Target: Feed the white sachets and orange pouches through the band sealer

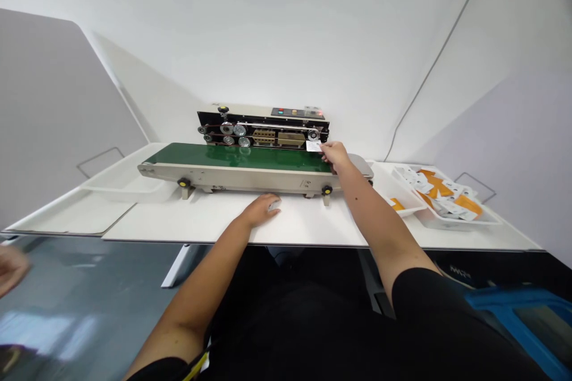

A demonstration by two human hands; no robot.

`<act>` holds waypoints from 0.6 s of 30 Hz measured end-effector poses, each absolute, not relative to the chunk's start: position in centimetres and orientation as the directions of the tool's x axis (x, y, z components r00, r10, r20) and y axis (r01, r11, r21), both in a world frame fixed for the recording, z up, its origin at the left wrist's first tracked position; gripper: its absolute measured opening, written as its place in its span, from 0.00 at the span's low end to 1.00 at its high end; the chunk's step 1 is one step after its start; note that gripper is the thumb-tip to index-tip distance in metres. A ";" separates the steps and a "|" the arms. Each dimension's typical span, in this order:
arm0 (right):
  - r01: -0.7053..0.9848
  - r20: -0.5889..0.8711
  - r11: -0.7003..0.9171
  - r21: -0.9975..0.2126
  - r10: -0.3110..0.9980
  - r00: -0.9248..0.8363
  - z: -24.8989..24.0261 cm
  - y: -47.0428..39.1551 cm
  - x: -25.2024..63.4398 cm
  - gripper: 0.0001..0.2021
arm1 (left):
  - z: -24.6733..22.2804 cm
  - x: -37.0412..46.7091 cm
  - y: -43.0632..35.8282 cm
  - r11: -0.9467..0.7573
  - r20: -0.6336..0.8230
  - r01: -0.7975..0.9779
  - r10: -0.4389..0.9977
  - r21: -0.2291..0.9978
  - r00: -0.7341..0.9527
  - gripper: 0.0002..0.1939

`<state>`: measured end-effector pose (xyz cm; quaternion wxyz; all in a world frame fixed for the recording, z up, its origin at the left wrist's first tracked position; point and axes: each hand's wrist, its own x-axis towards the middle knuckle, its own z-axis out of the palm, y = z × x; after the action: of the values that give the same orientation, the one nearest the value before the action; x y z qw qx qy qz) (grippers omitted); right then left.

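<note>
A long white surface point(308, 220) carries a band sealer point(263, 117) with a green belt point(232, 157). At right, a plastic bin point(465, 225) has a heap of packets point(440, 190). The left hand point(263, 210) rests on the surface; I cannot tell if its grip holds anything. The right hand point(335, 154) pinches a small white packet point(313, 146) near the sealer's right end.

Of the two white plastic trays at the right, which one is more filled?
The rightmost white plastic tray: orange and white packets are heaped in it, whereas the neighbouring white tray shows little more than one orange piece.
</note>
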<state>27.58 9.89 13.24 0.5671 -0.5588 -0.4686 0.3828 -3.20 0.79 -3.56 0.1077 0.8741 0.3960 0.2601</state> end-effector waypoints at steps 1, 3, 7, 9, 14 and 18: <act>0.139 0.180 0.144 -0.980 0.937 0.299 13.2 9.1 27.4 0.08 | -3.4 -3.1 0.8 -0.671 0.377 0.629 0.741 0.392 0.556 0.21; 0.294 0.418 0.326 -0.899 0.838 0.349 12.7 6.9 26.5 0.12 | -3.0 -3.0 0.7 -0.686 0.388 0.617 0.728 0.387 0.566 0.19; 0.458 0.733 0.611 -0.645 0.665 0.145 7.8 0.8 22.5 0.13 | -2.2 -2.7 0.4 -0.703 0.417 0.602 0.710 0.378 0.567 0.15; 0.409 0.710 0.648 -0.643 0.705 -0.001 4.2 -1.6 20.1 0.13 | -1.9 -2.8 0.3 -0.706 0.418 0.597 0.708 0.382 0.569 0.13; 0.326 0.398 0.451 -0.831 0.891 -0.218 -2.5 -2.8 17.0 0.14 | -1.2 -2.9 -0.2 -0.676 0.446 0.614 0.734 0.408 0.512 0.13; 0.296 0.291 0.400 -0.867 0.890 -0.352 -3.1 -2.1 17.2 0.19 | -0.6 -2.9 -0.3 -0.650 0.525 0.609 0.748 0.455 0.406 0.13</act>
<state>17.17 -2.06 -3.08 0.4013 -0.4037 -0.7343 0.3698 -2.91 -0.31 -0.65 0.0957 0.8328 0.4074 0.3622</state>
